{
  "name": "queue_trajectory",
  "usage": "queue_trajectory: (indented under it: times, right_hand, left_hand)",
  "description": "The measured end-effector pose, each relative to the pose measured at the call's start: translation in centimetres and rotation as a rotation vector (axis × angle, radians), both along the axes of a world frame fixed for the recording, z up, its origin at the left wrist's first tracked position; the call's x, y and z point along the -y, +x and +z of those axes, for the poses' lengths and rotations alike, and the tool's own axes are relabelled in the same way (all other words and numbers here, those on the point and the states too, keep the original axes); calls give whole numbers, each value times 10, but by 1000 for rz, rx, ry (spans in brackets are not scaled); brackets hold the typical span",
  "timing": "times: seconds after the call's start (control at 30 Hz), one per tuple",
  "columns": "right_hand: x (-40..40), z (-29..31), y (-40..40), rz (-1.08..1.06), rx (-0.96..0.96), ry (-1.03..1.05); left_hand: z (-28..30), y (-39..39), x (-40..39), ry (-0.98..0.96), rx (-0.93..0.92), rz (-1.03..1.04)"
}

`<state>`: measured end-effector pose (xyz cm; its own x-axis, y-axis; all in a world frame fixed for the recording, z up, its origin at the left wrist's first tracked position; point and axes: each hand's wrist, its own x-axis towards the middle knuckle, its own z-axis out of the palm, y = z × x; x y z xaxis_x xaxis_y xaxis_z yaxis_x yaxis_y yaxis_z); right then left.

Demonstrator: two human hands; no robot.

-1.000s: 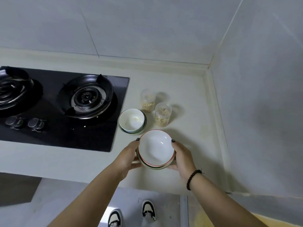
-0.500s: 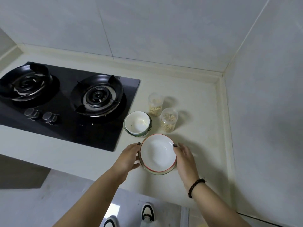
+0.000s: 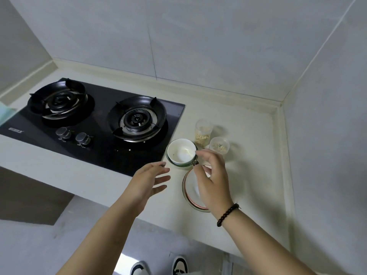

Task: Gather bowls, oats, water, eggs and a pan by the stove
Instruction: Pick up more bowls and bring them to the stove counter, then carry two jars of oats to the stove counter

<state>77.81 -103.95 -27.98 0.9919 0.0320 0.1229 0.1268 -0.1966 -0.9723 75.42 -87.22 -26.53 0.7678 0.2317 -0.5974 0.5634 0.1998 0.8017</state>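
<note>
Now both hands hover empty, grip loose: left hand (image 3: pixel 148 180) beside the stove (image 3: pixel 103 124), right hand (image 3: pixel 211 181) over the red-rimmed bowl (image 3: pixel 188 192) on the table (image 3: pixel 250 187), green-rimmed bowl (image 3: pixel 181 152) and two oat jars (image 3: pixel 203 132) just behind

Soft, even light falls from above, dim rather than bright, leaving the walls (image 3: pixel 198 36) a flat grey-white. Faint shadows spread right of the two cups (image 3: pixel 218 147) on the counter (image 3: pixel 248 175), and small glints show on the black stove (image 3: pixel 99 124) glass and burner rings. The wide lens bends the wall seams and counter edges outward, and the right hand (image 3: pixel 212 181) and left hand (image 3: pixel 149 179) are slightly blurred.
</note>
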Motion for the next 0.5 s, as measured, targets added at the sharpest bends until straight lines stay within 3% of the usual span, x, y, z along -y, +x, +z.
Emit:
queue_trajectory:
  times: [0.33, 0.5]
  right_hand:
    - [-74, 9, -25, 261, -109, -112]
    - [-141, 10, -47, 403, -106, -150]
  left_hand:
    - [10, -51, -66, -4, 46, 103]
    - [19, -101, -125, -10, 66, 281]
